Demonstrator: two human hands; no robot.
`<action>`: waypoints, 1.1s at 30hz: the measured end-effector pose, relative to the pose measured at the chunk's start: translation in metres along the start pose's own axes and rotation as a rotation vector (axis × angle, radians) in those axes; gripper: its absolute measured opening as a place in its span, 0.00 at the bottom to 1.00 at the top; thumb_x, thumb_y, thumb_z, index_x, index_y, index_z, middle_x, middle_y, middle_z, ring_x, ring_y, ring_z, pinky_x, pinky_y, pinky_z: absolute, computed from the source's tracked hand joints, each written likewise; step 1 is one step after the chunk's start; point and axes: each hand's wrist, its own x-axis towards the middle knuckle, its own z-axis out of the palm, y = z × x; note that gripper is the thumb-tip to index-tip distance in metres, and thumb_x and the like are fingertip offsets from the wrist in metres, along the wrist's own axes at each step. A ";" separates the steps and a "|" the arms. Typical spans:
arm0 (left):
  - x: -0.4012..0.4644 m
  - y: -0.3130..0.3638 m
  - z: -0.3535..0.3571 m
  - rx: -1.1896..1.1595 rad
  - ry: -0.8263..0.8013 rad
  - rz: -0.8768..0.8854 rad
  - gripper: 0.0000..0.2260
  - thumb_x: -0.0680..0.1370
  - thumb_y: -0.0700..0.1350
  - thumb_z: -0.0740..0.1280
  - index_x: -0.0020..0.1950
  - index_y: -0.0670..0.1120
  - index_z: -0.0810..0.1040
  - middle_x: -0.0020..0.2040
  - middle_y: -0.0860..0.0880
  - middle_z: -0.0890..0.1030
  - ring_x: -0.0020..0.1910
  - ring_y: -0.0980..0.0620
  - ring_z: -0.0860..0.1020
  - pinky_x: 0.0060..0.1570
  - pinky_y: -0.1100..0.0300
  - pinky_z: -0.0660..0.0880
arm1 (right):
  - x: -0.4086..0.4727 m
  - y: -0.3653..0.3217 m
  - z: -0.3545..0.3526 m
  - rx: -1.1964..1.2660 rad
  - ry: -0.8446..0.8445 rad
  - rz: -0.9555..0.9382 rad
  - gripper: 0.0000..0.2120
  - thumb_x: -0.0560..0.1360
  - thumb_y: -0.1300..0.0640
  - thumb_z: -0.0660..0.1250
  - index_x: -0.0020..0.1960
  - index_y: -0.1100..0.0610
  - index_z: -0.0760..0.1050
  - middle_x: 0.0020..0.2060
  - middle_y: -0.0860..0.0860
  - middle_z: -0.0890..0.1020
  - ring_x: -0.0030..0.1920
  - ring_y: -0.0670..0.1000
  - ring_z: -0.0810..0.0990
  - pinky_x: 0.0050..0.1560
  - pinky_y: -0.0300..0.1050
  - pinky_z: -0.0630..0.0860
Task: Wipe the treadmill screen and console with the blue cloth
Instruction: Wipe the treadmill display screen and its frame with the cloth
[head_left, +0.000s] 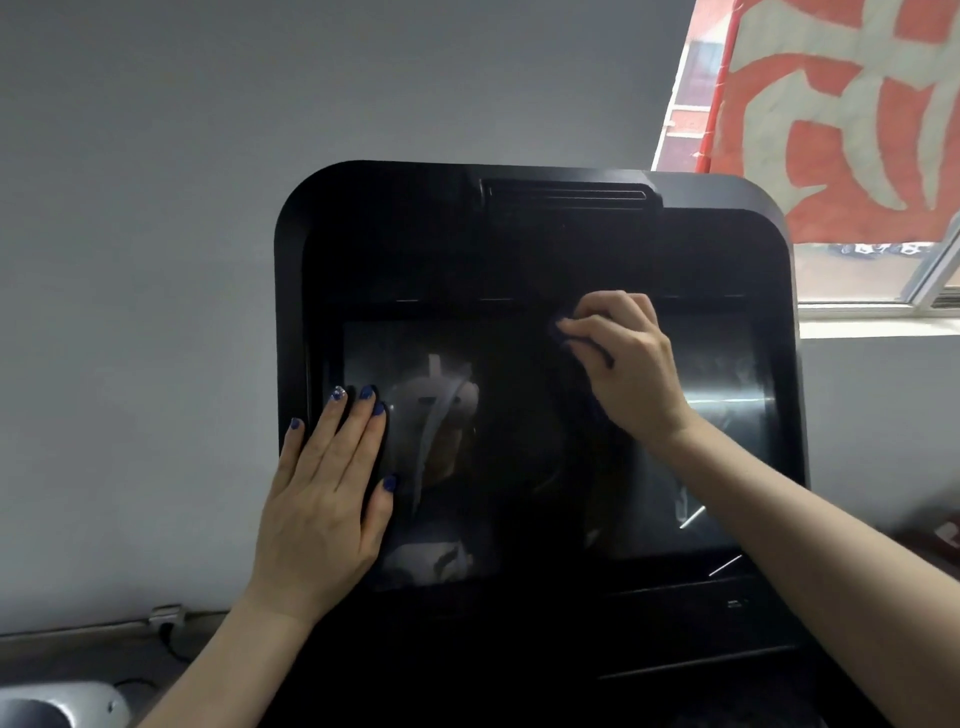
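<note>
The black treadmill console (395, 244) fills the middle of the view, with its dark glossy screen (524, 441) in the lower half. My right hand (626, 364) grips the blue cloth (566, 340) near the screen's top edge, right of centre; only a dark crumpled bit of cloth shows under my fingers. My left hand (327, 493) lies flat with straight fingers on the screen's left edge and the console frame.
A grey wall (156, 312) stands behind the console. A window (883, 280) with a red and white banner (841, 104) is at the upper right. A cable and wall fitting (166, 618) run low on the left, above a grey rounded part (57, 706).
</note>
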 end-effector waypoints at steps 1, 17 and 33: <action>0.000 0.000 0.000 0.001 0.001 0.001 0.26 0.81 0.48 0.57 0.77 0.40 0.64 0.79 0.43 0.64 0.80 0.45 0.57 0.78 0.44 0.52 | -0.002 0.002 -0.005 0.005 -0.048 -0.049 0.03 0.74 0.67 0.72 0.47 0.63 0.84 0.48 0.55 0.81 0.51 0.52 0.73 0.58 0.32 0.67; -0.001 -0.001 0.000 -0.006 -0.008 0.000 0.25 0.81 0.48 0.57 0.77 0.40 0.65 0.79 0.44 0.63 0.79 0.46 0.58 0.79 0.46 0.52 | 0.010 -0.011 0.004 0.014 -0.099 -0.050 0.05 0.74 0.66 0.71 0.49 0.62 0.83 0.48 0.55 0.80 0.50 0.52 0.73 0.57 0.33 0.67; -0.005 -0.001 0.000 -0.063 0.005 -0.062 0.25 0.81 0.48 0.56 0.77 0.41 0.64 0.79 0.44 0.62 0.80 0.42 0.53 0.78 0.46 0.54 | 0.015 -0.033 0.027 0.025 0.031 0.032 0.01 0.72 0.68 0.73 0.44 0.64 0.82 0.45 0.55 0.80 0.48 0.54 0.73 0.55 0.30 0.66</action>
